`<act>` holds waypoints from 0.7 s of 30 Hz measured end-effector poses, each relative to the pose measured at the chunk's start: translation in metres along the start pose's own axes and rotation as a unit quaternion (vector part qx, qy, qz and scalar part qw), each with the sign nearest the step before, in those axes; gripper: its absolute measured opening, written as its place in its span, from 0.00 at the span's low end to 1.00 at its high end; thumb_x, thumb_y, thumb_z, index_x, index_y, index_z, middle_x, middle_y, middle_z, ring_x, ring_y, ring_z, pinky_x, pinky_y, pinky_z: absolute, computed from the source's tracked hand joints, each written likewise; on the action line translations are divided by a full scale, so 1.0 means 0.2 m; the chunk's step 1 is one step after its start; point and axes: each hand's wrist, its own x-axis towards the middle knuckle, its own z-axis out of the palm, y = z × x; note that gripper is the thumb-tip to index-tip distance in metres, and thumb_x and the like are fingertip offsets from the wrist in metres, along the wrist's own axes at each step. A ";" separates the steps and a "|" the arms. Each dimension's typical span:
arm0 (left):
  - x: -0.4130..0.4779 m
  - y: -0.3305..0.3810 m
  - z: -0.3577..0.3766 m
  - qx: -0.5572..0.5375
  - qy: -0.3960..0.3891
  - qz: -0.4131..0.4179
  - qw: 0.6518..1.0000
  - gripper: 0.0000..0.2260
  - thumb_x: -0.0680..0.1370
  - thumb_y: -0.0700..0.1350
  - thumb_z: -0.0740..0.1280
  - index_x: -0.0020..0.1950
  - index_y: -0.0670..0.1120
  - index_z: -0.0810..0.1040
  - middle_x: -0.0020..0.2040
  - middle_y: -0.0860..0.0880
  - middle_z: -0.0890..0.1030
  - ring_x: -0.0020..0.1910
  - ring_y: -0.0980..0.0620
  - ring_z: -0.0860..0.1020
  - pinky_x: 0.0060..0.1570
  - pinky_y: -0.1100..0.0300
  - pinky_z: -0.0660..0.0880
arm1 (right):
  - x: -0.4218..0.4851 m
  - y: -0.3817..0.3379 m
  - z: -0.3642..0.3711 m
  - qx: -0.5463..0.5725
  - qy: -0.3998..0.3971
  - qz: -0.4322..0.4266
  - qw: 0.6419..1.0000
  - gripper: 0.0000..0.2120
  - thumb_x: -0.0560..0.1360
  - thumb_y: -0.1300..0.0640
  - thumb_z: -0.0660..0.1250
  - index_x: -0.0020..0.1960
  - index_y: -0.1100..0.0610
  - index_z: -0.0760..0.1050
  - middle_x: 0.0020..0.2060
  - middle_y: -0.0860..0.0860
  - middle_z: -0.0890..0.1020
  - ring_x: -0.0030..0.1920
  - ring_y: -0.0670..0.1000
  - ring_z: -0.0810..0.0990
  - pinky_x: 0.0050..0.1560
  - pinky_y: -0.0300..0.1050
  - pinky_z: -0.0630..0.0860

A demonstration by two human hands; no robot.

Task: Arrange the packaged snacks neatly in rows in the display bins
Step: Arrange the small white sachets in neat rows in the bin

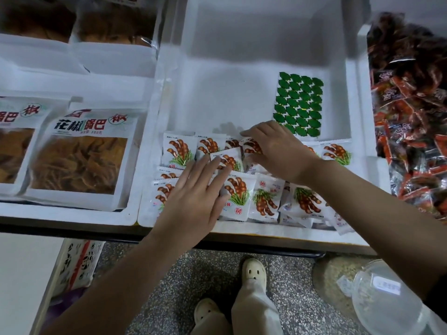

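Since the snack packets point(238, 189) lie mixed up at the near end of the white bin point(229, 88), the left hand point(193, 192) rests flat and spread on them, maybe to steady them, while the right hand point(278, 146) pinches one packet point(251, 146).

Counter point(72, 228), dark front edge. Directly on it, along the front: three white foam display bins side by side, set close together: left bin point(131, 215), middle bin point(242, 56), right bin point(377, 169).
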 end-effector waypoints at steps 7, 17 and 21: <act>0.34 0.02 0.05 0.072 -0.038 -0.071 0.994 0.19 0.70 0.40 0.74 0.60 0.40 0.76 0.52 0.43 0.78 0.53 0.43 0.75 0.57 0.55 0.64 | -0.07 0.10 0.03 0.093 0.066 0.054 0.992 0.18 0.77 0.60 0.63 0.67 0.61 0.69 0.61 0.56 0.74 0.62 0.55 0.69 0.63 0.42 0.62; 0.49 0.01 0.00 0.030 -0.042 -0.106 0.993 0.13 0.80 0.37 0.60 0.63 0.46 0.71 0.59 0.48 0.72 0.61 0.48 0.64 0.57 0.60 0.57 | -0.01 0.20 -0.02 0.254 0.077 0.111 0.958 0.11 0.76 0.68 0.62 0.55 0.61 0.79 0.52 0.54 0.81 0.48 0.46 0.75 0.49 0.27 0.68; 0.57 0.04 -0.01 0.025 -0.021 -0.109 0.994 0.13 0.79 0.34 0.61 0.62 0.46 0.72 0.58 0.47 0.72 0.59 0.47 0.66 0.55 0.59 0.58 | -0.02 0.21 -0.02 0.263 0.043 0.083 0.960 0.11 0.77 0.68 0.62 0.54 0.61 0.79 0.51 0.54 0.81 0.49 0.47 0.78 0.48 0.28 0.70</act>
